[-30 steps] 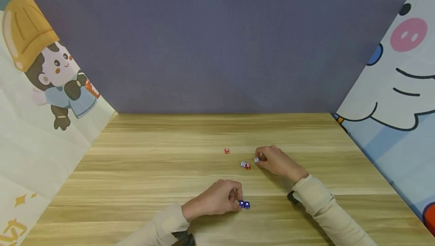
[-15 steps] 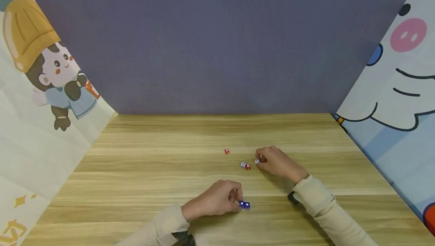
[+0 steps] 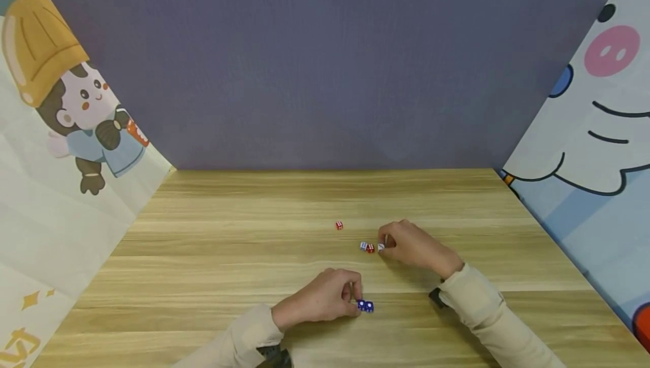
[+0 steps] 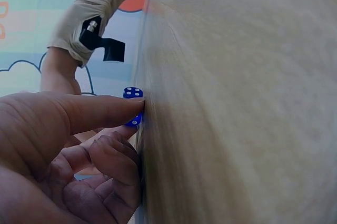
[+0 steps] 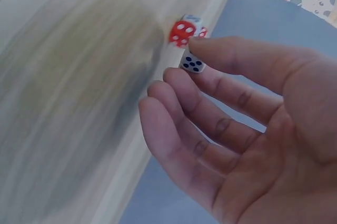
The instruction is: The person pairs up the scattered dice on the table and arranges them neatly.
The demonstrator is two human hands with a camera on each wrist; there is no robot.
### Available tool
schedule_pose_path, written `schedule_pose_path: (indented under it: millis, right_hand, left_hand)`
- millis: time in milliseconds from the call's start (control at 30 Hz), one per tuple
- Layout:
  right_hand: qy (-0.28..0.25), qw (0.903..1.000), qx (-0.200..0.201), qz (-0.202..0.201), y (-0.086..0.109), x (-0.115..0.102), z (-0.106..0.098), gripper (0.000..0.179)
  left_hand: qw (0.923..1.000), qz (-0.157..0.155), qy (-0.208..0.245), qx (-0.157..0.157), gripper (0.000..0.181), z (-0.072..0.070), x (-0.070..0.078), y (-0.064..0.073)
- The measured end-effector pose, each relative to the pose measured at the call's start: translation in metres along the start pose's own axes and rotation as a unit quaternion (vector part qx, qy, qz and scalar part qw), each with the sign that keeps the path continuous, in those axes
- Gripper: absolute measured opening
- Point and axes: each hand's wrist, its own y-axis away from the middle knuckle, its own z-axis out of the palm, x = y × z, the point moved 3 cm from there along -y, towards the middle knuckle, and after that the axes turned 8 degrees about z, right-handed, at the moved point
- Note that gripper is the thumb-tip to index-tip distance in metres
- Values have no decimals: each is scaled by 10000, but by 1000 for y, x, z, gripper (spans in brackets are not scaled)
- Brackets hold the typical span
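On the wooden table [image 3: 228, 255], the right hand [image 3: 413, 245] pinches a white die [image 5: 192, 62] between thumb and forefinger, its other fingers loosely curled, just beside a red die [image 3: 370, 248] that touches a second white die [image 3: 363, 245]. The left hand [image 3: 320, 300], fingers curled, holds the nearer of two touching blue dice [image 3: 365, 306] at its fingertips. Another red die [image 3: 338, 225] lies apart, farther back.

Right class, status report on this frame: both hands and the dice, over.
Left hand pinches the blue dice. Right hand pinches a white die beside the red die. A lone red die sits apart. Nothing blocking.
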Motion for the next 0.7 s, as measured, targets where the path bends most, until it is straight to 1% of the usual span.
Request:
schedule_pose_path:
  millis: [200,433,600,700]
  right_hand:
    - [4,9998,-132,-162,4,-12,1,7]
    - [-58,9993,-228,-301,8,-26,4,10]
    - [13,9985,-194,-519,11,-34,7,7]
    - [30,9985,-226,-506,13,-36,10,8]
  left_hand:
    - [9999,-6,102,-38,22,-1,1,0]
    - [9997,-105,204,-48,23,-3,3,1]
    - [9997,-42,220,-41,22,-3,3,0]
    - [9997,-15,241,-53,22,-2,2,0]
